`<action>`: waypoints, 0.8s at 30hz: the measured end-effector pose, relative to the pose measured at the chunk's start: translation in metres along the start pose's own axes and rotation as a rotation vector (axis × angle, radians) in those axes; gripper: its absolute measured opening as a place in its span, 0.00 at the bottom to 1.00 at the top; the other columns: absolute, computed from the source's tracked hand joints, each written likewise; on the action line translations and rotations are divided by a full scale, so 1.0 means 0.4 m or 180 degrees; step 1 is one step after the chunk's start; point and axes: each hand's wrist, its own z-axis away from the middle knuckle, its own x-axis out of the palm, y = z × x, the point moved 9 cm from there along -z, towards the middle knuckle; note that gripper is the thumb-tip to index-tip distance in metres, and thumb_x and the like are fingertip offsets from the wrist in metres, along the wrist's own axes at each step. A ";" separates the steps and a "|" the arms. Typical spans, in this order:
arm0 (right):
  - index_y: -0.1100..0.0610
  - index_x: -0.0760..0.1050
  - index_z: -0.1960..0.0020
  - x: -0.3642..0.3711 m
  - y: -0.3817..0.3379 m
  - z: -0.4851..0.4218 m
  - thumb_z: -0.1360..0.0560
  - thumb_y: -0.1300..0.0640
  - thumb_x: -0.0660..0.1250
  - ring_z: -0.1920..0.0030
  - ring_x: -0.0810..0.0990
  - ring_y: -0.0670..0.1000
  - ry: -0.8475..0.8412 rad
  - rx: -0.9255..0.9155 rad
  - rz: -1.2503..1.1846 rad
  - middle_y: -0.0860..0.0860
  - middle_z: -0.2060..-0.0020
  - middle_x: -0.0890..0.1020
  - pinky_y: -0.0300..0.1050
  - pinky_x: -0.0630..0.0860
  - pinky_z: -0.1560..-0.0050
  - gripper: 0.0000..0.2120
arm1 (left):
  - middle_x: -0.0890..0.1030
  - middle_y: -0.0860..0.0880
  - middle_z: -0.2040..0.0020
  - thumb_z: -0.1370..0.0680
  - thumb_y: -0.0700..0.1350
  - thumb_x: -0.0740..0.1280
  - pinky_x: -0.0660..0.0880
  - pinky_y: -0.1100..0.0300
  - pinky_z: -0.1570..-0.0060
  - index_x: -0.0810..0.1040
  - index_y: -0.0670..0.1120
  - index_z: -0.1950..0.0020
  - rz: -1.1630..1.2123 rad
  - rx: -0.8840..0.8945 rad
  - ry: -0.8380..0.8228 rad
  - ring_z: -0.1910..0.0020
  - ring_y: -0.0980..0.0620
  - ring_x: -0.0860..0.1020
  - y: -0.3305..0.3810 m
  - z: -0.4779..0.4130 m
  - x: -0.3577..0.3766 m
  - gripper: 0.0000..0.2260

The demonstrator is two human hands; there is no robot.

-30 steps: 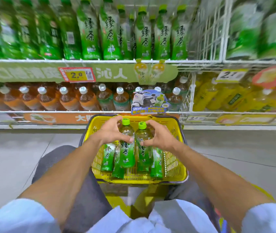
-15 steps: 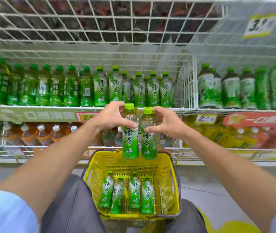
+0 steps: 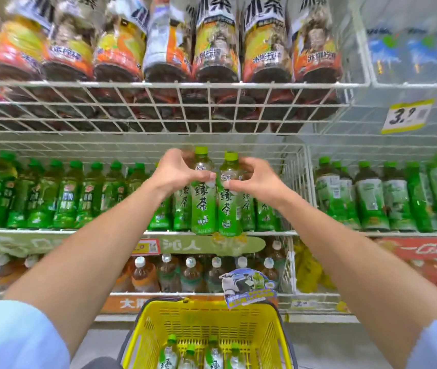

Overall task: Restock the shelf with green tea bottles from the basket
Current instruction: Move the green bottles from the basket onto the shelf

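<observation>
My left hand (image 3: 174,171) grips the neck of one green tea bottle (image 3: 203,206). Beside it, my right hand (image 3: 254,182) holds a second green tea bottle (image 3: 229,209) the same way. Both bottles hang upright, side by side, at the front edge of the white wire shelf (image 3: 105,231), in front of a row of matching green tea bottles (image 3: 182,209). Below, the yellow basket (image 3: 268,328) holds several more green tea bottles (image 3: 213,352) lying flat.
A wire rack (image 3: 159,107) of iced tea bottles hangs just above the green tea shelf. Other green bottles (image 3: 371,198) fill the section to the right behind a wire divider (image 3: 300,182). Brown tea bottles (image 3: 190,272) sit on the shelf beneath.
Both hands have lifted the two bottles up from the basket to the level of the green tea shelf. The view has tilted upward.
</observation>
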 end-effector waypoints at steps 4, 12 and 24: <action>0.54 0.64 0.21 0.006 0.033 -0.046 0.33 0.43 0.81 0.26 0.70 0.53 0.0123 0.0046 -0.0067 0.50 0.24 0.69 0.56 0.66 0.25 0.47 | 0.84 0.43 0.43 0.41 0.59 0.84 0.73 0.56 0.38 0.76 0.38 0.33 0.0186 -0.0327 -0.0023 0.41 0.45 0.81 -0.070 -0.040 0.042 0.44; 0.46 0.59 0.20 0.026 0.097 -0.109 0.33 0.39 0.80 0.27 0.69 0.52 -0.0168 0.0260 -0.0368 0.46 0.24 0.67 0.51 0.66 0.28 0.49 | 0.85 0.48 0.50 0.39 0.57 0.84 0.82 0.50 0.45 0.80 0.44 0.43 -0.0272 -0.0103 -0.0392 0.50 0.47 0.84 -0.070 -0.131 0.070 0.30; 0.58 0.70 0.25 0.044 0.179 -0.203 0.29 0.44 0.78 0.36 0.74 0.47 -0.0102 0.0401 0.0148 0.43 0.38 0.75 0.36 0.68 0.35 0.39 | 0.76 0.55 0.42 0.32 0.52 0.81 0.69 0.59 0.43 0.71 0.54 0.27 -0.0484 0.0350 -0.0419 0.40 0.52 0.74 -0.087 -0.224 0.124 0.35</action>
